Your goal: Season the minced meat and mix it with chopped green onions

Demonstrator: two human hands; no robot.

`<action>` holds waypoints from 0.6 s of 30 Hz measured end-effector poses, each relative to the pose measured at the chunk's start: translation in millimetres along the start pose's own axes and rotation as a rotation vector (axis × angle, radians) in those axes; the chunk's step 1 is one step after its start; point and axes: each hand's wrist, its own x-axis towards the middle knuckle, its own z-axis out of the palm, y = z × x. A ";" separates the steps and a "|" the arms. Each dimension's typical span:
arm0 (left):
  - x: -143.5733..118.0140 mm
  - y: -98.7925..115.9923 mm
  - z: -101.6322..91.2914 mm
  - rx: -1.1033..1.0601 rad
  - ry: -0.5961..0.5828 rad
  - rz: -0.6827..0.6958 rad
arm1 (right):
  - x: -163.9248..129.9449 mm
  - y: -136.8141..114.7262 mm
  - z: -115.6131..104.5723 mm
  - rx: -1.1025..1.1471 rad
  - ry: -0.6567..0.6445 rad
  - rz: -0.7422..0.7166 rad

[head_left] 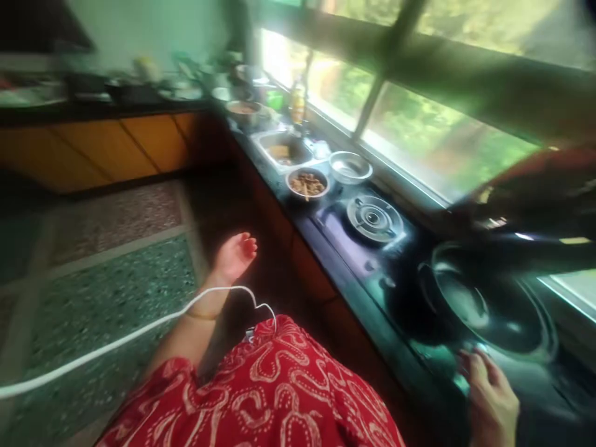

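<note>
My left hand [491, 397] is at the lower right, its fingertips on the front edge of the black glass stove [372, 267], just below a dark wok [484, 307] on the near burner. Nothing shows in that hand. My right hand [535, 195] is a blurred streak over the wok at the far right, with a bangle at the wrist. A dark blurred shape lies under it, and the grip cannot be made out. The far burner [374, 217] is bare.
Past the stove stand a bowl of chopped food [306, 184], an empty steel bowl [350, 166], a sink [284, 149] and a bottle [298, 99] under the window. My bare foot [235, 254], red dress and a white cable [116, 338] are over the speckled floor.
</note>
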 end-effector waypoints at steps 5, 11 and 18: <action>1.2 44.2 -34.5 -0.057 -0.062 0.103 | -63.2 -53.8 115.8 0.194 -0.381 0.014; 40.5 129.5 -121.0 -0.156 0.053 0.214 | -150.5 -141.4 275.5 0.253 -0.780 -0.016; 125.6 273.2 -246.1 -0.178 0.277 0.319 | -256.5 -244.7 467.2 0.348 -1.014 -0.023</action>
